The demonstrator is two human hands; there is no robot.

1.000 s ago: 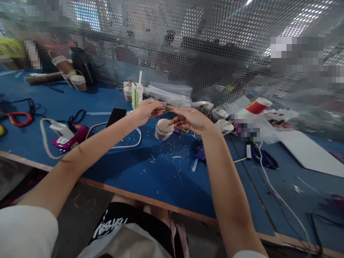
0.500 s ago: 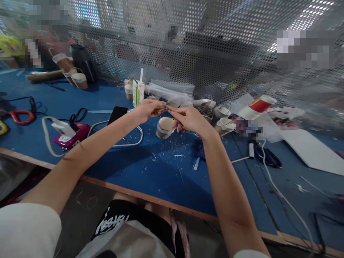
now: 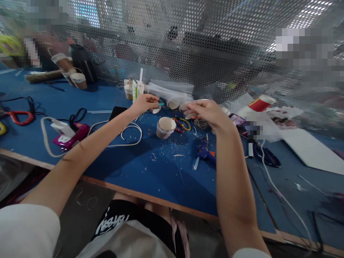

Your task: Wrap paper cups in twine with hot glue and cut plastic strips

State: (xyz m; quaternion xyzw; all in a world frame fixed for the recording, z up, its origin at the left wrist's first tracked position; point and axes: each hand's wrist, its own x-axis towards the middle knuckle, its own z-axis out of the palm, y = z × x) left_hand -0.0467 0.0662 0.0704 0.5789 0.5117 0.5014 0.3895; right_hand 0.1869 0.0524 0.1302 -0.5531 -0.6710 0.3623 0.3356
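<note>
My left hand (image 3: 146,103) is raised over the far part of the table, its fingers pinched on a small teal piece (image 3: 160,104) whose kind I cannot make out. To the right, my right hand (image 3: 205,110) hangs in the air with its fingers bent together and smeared by motion. Something pale shows at its fingertips, but whether it is held is unclear. Between and below the hands, a small pale cup (image 3: 165,128) stands upright on the blue table (image 3: 161,175). Scissors with red and yellow handles (image 3: 185,124) lie just right of the cup.
A blue glue gun (image 3: 204,148) lies below my right hand. At left are a magenta power strip (image 3: 72,135), a white cable and a dark phone (image 3: 116,114). A drink carton (image 3: 137,89) with a straw stands behind my left hand. Perforated metal mesh (image 3: 166,53) borders the far side.
My hands have come apart from each other. The right one has moved right, uncovering the scissors and more of the glue gun; the left has shifted slightly left with the teal piece.
</note>
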